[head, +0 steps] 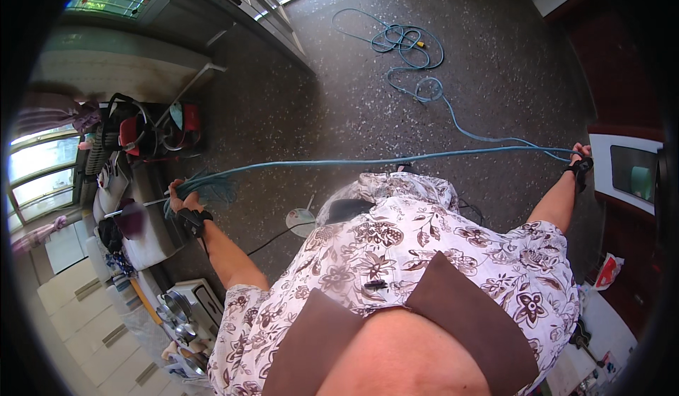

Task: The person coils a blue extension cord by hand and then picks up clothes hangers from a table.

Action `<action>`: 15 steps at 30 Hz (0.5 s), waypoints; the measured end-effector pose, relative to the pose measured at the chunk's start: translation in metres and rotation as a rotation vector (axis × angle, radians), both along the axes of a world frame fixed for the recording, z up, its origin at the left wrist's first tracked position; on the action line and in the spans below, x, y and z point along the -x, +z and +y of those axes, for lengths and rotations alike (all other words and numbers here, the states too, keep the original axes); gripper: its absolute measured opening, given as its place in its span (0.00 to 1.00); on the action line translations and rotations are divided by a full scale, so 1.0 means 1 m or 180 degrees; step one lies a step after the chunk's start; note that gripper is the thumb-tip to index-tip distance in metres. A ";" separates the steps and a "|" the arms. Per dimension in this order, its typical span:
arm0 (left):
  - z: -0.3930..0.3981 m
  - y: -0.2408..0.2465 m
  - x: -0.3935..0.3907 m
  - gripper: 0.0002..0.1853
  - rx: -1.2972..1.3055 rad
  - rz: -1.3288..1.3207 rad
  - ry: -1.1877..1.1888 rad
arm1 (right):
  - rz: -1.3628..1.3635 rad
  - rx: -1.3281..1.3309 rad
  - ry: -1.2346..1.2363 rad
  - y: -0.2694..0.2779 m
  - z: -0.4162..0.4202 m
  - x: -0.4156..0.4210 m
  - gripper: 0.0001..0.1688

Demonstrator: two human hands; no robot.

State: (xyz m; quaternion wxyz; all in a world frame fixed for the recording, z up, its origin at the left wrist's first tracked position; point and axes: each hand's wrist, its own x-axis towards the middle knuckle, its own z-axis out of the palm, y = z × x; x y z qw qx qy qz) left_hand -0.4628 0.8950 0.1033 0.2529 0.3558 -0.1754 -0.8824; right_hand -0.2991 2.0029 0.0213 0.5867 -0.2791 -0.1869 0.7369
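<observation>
A long blue cord or hose (339, 162) stretches across in front of me between my two outstretched hands. My left hand (184, 198) is closed around a gathered bundle of blue loops (212, 186), which hang out on both sides of it. My right hand (580, 152) grips the other end of the taut span, far out to the right. From there the line runs back to a loose tangled pile (403, 40) on the dark speckled floor (339, 109). A small yellow piece (420, 44) shows in that pile.
A red and black object with a curved tube (159, 131) stands left, beside a sofa-like seat (151, 237). An open door (276, 19) is ahead. A white-framed microwave-like unit (631, 170) is just beyond my right hand. Metal pots (177, 311) are at lower left.
</observation>
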 end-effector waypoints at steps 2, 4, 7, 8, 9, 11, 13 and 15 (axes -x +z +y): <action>0.008 0.002 -0.013 0.04 0.0242 -0.0133 -0.0193 | 0.0243 0.0357 0.0464 -0.016 -0.008 0.009 0.08; 0.018 0.001 -0.021 0.03 0.0078 -0.0191 -0.0297 | -0.0231 0.0510 0.1061 -0.017 -0.033 0.040 0.06; 0.044 -0.010 -0.027 0.04 0.0026 -0.0173 -0.0452 | -0.1417 0.0734 0.1656 -0.012 -0.120 0.103 0.05; 0.057 -0.016 -0.030 0.05 0.0160 -0.0537 -0.0503 | -0.1776 0.0710 0.1772 -0.008 -0.153 0.120 0.08; 0.076 -0.025 -0.035 0.05 0.0737 -0.0875 -0.0660 | -0.1906 0.0570 0.2322 -0.006 -0.189 0.140 0.11; 0.120 -0.045 -0.045 0.06 0.1219 -0.1221 -0.0902 | -0.2065 0.0622 0.2810 -0.007 -0.256 0.180 0.12; 0.157 -0.053 -0.049 0.07 0.0243 -0.0749 -0.1102 | -0.1779 0.0733 0.3270 -0.003 -0.310 0.201 0.12; 0.193 -0.057 -0.051 0.07 -0.0148 -0.0811 -0.1251 | -0.1252 0.1033 0.3661 0.000 -0.363 0.218 0.13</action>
